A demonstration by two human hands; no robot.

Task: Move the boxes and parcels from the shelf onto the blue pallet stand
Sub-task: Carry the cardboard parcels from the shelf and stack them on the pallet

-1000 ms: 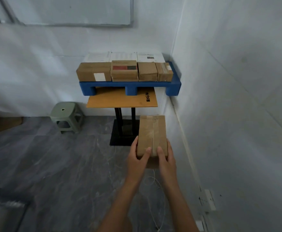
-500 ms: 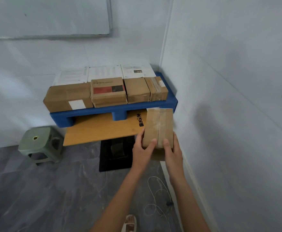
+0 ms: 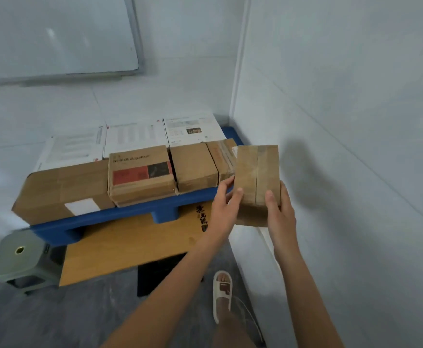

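While both hands carry a taped box [image 3: 256, 182] at right of centre, it hangs in the air just in front of the right end of the blue pallet [image 3: 135, 212]. The left hand [image 3: 224, 209] grips its left edge, thumb on top and fingers curled behind; the right hand [image 3: 279, 212] clasps the right side, thumb on top, the other fingers hidden beneath.

Four brown boxes [image 3: 140, 174] already fill the pallet's front row, with three white parcels [image 3: 132, 136] behind them toward the upper middle. Little bare blue shows, only the far right corner by the wall [image 3: 343, 121].

I judge the risk to be space: pushed into that narrow gap, the box could catch the slim box [image 3: 224, 156] beside it and shove the row, or sit half off the edge and tip onto the table [image 3: 130, 244] below. Stacking it on top seems safer, if set squarely.
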